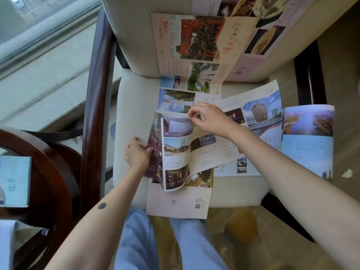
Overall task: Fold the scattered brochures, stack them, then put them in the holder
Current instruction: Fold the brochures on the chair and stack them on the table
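Observation:
Several unfolded brochures lie scattered over a cream armchair seat (134,106). The nearest one, a photo brochure (176,152) with a purple outer panel, is partly folded and bowed upward. My left hand (136,152) grips its purple left panel at the edge. My right hand (209,119) pinches the top edge of its raised middle panel. A large brochure with a red gate (198,41) leans on the backrest. A brochure with a round jar-shaped building (259,114) and a blue lake brochure (309,133) lie to the right. A beige brochure (179,201) overhangs the seat's front.
Dark wooden armrests (97,90) flank the seat. A round dark wooden side table (48,172) at the left carries a pale blue box (14,182). A window ledge (39,84) runs along the upper left. My knees in blue trousers (136,240) are below the seat.

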`<state>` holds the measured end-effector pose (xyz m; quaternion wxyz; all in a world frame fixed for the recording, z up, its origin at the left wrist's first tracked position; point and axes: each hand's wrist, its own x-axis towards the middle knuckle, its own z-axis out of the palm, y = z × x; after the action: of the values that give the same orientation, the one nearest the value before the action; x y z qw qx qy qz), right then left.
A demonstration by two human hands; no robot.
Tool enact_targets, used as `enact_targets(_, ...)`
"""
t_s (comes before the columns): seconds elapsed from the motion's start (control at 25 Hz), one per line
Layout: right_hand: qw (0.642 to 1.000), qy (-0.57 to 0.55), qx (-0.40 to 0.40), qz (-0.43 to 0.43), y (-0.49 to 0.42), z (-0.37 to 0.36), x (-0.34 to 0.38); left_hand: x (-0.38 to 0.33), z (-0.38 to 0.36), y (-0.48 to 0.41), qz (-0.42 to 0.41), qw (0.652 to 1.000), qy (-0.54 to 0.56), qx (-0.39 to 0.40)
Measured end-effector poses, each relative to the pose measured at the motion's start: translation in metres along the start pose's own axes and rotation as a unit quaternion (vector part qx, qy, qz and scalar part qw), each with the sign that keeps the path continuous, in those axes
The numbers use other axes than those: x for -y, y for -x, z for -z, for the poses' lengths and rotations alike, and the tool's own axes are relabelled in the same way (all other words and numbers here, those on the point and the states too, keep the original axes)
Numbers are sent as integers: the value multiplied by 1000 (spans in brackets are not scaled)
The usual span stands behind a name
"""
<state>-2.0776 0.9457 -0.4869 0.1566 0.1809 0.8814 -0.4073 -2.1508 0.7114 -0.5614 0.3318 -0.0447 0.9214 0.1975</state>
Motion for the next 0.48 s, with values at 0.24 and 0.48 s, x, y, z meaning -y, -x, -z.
enact_targets(0.24,1000,3,-9,-7,0,-2,-2,-7,16,10,25,992,118,40)
enact_targets(0.48,996,-37,-66,-47,-13,5,13,-14,66,47,-36,965,252,69)
